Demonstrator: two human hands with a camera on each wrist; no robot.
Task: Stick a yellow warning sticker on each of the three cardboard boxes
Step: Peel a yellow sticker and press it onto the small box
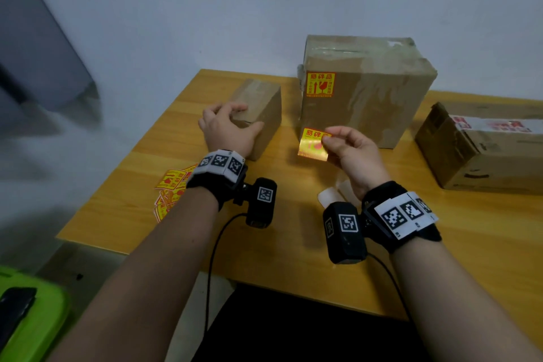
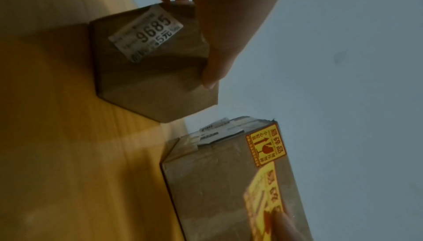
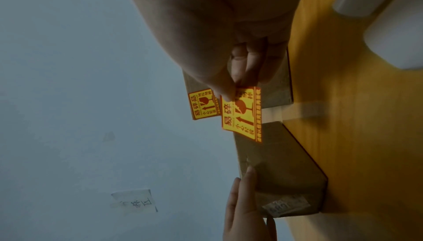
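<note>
A small cardboard box (image 1: 264, 103) stands at the table's left. My left hand (image 1: 248, 117) holds it, fingers over the top and thumb along the near face; the left wrist view shows a white label (image 2: 146, 36) on the box. The tall middle box (image 1: 376, 91) carries a yellow warning sticker (image 1: 321, 84) on its front. In front of that box my right hand (image 1: 327, 139) pinches a loose yellow sticker (image 1: 313, 144) by its right edge, clear of the table; it also shows as the held sticker (image 3: 242, 118). A third box (image 1: 482, 153) lies at the right.
A pile of yellow stickers (image 1: 172, 188) lies on the wooden table (image 1: 264, 244) under my left wrist. White backing papers (image 1: 329, 195) lie near my right wrist. A white wall stands close behind the boxes. A green bin (image 1: 29, 317) sits off the table's near left.
</note>
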